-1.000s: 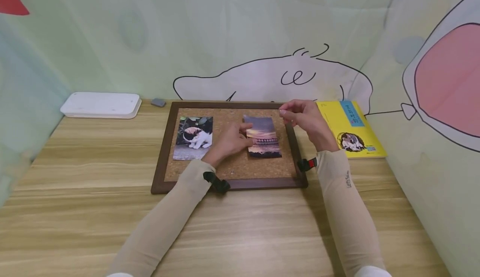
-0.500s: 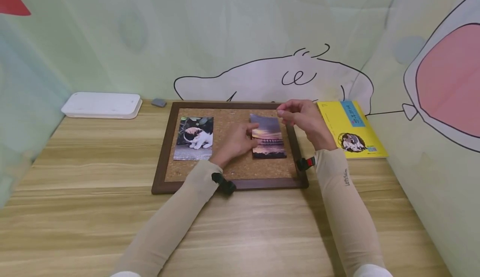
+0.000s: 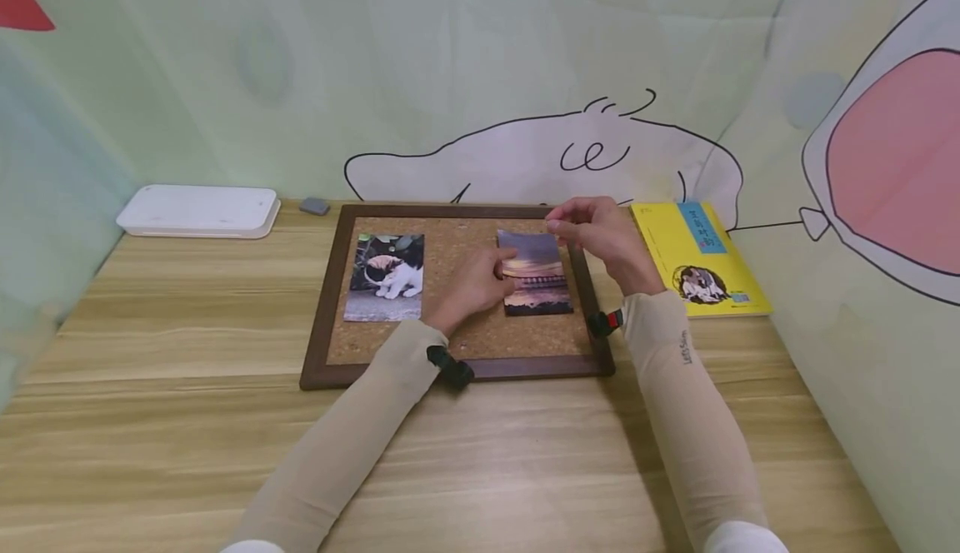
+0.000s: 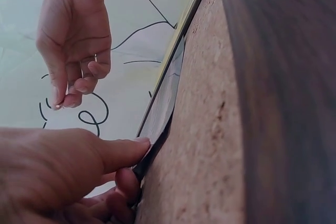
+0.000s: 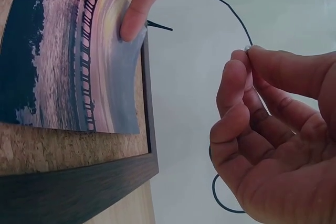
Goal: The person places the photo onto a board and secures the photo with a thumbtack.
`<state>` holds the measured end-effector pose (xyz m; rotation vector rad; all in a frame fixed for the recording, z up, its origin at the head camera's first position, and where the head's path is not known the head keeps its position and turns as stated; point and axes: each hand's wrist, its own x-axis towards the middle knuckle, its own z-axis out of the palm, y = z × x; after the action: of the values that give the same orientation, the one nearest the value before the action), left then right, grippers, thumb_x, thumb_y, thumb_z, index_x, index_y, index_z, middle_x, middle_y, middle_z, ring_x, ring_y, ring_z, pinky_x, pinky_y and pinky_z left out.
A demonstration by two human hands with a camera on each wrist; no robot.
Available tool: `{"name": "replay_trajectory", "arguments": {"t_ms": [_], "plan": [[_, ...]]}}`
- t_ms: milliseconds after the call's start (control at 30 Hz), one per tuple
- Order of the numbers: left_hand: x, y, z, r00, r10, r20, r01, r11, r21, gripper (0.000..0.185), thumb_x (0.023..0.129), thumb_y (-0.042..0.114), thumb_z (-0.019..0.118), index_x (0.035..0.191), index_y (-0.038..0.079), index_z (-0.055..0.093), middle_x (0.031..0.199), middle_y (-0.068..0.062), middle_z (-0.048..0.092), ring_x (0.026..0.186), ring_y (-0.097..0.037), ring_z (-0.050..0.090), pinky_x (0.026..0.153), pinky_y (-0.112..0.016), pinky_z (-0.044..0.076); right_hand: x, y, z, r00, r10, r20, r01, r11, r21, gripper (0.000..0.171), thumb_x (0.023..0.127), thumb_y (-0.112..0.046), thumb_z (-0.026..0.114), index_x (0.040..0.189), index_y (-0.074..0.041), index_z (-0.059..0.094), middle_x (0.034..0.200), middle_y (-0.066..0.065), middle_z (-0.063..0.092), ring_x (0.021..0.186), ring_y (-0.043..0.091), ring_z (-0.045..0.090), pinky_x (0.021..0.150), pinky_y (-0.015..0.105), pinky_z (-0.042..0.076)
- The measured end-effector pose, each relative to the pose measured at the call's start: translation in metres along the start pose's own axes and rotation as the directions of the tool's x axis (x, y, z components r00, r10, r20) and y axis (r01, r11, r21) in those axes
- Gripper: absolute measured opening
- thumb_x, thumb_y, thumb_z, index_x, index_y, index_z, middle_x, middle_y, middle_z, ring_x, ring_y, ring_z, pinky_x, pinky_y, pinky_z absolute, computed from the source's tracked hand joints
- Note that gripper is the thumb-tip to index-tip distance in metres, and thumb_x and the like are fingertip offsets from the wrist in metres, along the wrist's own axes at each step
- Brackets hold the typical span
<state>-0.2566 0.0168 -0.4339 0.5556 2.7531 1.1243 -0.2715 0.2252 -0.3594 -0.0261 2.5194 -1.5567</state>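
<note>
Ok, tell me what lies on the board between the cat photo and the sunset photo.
In the head view, only the left hand: its fingers press the sunset photo, with bare cork of the board around it up to the cat photo.

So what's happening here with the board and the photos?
A person's left hand presses a sunset photo flat on a cork board. Their right hand hovers above the photo's top edge, pinching something tiny, perhaps a pin. A cat photo already lies on the board's left side.
</note>
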Motion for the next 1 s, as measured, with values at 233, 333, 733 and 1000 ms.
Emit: {"name": "replay_trajectory", "arguments": {"t_ms": [233,333,733,1000], "plan": [[0.002,-0.001,-0.001,1.0,0.026,0.012,-0.027,0.999,0.018,0.051,0.089,0.01,0.074,0.138,0.005,0.06,0.072,-0.002,0.052,0.064,-0.014,0.045,0.056,-0.025,0.032,0.009,0.0,0.006,0.998,0.069,0.004,-0.068,0.997,-0.031,0.017,0.096,-0.021,0.069,0.11,-0.011,0.069,0.108,0.015,0.064,0.105,0.04,0.057,0.089,0.048,0.046],[0.002,-0.001,-0.001,0.999,0.031,0.02,-0.031,0.999,0.016,0.052,0.088,0.008,0.073,0.138,0.005,0.06,0.07,-0.001,0.05,0.062,-0.013,0.044,0.054,-0.024,0.031,0.014,0.001,0.007,0.995,0.097,0.001,-0.097,0.993,-0.068,0.014,0.096,-0.018,0.07,0.108,-0.012,0.069,0.105,0.011,0.063,0.105,0.037,0.056,0.094,0.047,0.045],[0.003,0.004,-0.003,0.999,0.005,0.052,-0.008,0.998,0.062,0.053,0.088,0.011,0.074,0.139,0.007,0.06,0.071,-0.002,0.054,0.064,-0.014,0.049,0.054,-0.025,0.036,0.032,0.011,0.009,0.997,0.039,0.069,-0.025,0.983,-0.184,0.01,0.094,-0.009,0.07,0.101,-0.002,0.071,0.089,0.006,0.064,0.089,0.024,0.053,0.081,0.037,0.046],[0.001,0.003,-0.005,0.998,-0.018,0.061,0.015,0.998,0.053,0.054,0.089,0.011,0.073,0.141,0.007,0.058,0.063,0.002,0.045,0.055,-0.011,0.041,0.049,-0.023,0.031,0.044,0.018,0.017,0.992,0.031,0.122,0.001,0.969,-0.248,0.009,0.094,-0.007,0.068,0.101,-0.003,0.072,0.096,0.009,0.064,0.091,0.025,0.052,0.079,0.036,0.043]]}}
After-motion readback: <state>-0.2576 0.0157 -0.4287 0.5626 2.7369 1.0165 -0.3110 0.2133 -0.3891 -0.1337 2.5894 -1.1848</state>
